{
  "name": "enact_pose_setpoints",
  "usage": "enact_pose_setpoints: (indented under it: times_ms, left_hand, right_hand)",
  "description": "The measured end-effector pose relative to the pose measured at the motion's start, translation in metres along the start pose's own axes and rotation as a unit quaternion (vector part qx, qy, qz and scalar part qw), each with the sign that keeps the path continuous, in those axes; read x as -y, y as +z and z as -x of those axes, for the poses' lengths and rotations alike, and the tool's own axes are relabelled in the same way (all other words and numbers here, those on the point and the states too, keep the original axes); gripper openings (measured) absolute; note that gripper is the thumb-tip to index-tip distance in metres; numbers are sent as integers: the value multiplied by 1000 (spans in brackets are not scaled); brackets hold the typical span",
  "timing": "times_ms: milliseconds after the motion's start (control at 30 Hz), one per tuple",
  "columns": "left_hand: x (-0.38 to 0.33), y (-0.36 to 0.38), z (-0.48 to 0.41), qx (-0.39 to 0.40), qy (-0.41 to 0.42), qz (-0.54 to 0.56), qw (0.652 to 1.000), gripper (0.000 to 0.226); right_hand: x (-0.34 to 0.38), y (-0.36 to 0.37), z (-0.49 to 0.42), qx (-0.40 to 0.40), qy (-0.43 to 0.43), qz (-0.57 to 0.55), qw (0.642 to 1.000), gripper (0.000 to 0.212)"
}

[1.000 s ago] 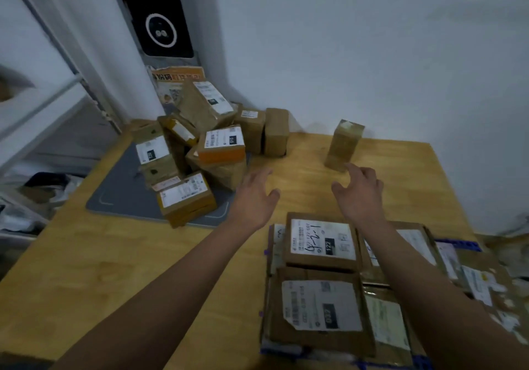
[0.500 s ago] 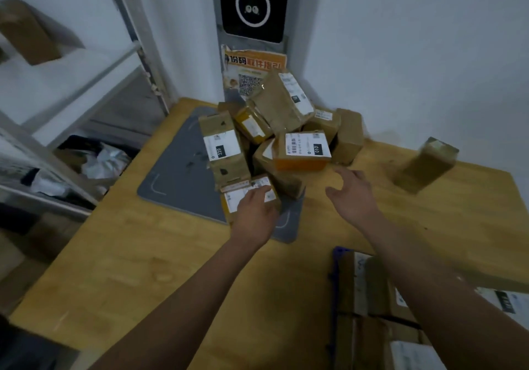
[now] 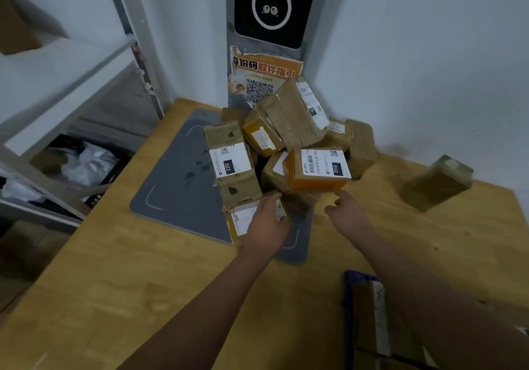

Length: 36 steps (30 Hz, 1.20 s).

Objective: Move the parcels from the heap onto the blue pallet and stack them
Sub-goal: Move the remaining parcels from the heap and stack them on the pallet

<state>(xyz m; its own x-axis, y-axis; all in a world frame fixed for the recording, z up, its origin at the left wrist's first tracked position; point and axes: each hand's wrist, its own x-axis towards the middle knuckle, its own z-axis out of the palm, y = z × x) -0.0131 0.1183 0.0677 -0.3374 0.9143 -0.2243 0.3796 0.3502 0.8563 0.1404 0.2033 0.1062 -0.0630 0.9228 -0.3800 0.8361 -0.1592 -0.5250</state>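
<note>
A heap of taped cardboard parcels [image 3: 286, 129] lies on a grey mat [image 3: 174, 186] at the back of the wooden table [image 3: 143, 298]. My left hand [image 3: 264, 223] lies over the nearest small parcel [image 3: 242, 222], which has a white label. Its fingers reach the parcel's far edge and its thumb is at the right side. My right hand [image 3: 347, 215] hovers open just below the orange parcel marked 010 [image 3: 317, 169], apart from it. The blue pallet [image 3: 347, 281] shows at the bottom right with stacked parcels [image 3: 369, 321] on it.
A lone brown box [image 3: 438, 183] stands on the table at the right, near the wall. A metal shelf [image 3: 65, 83] stands at the left, with a black crate of bags [image 3: 83, 163] beneath. A black screen [image 3: 272, 5] and a QR poster [image 3: 263, 77] stand behind the heap.
My view swung left from the pallet to the heap. My left hand came down onto the nearest parcel and stays there. My right hand moved forward toward the orange parcel.
</note>
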Motion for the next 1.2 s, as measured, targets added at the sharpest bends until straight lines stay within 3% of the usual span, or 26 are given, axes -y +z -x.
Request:
enact_pose_setpoints:
  times_ms: [200,433,567,700,833,967,1100,1200]
  left_hand:
    - [-29,-5,-40,-27,70,32,997,49]
    - [-61,-18,-92,-72,93,-3,993,41]
    - [-67,-26,-124,-141,103,-15,985,37]
    - [-66,-50,-166,-233,78,-77,966,43]
    - [-58,-71,-201,-116,-65,-265,955,74]
    - [-52,-78,-211,-40,-89,-361,927,91]
    - [-54,-81,-207,-14,-87,-384,919,87]
    - [-54,-83,-207,-4,-81,-375,923,69]
  right_hand:
    - [0,-20,-27,-112,61,-84,988,53]
    - [42,-53,-52,-149,-21,-60,987,14]
    - [69,-56,-75,-153,-73,-12,985,41]
    - [95,-50,-90,-156,-130,16,979,44]
    - [120,-29,-91,-128,-212,56,967,48]
    - [132,-7,-90,-120,-242,103,957,49]
    - [126,1,-88,-138,-228,131,955,58]
    - [120,2,-89,-132,-224,157,953,62]
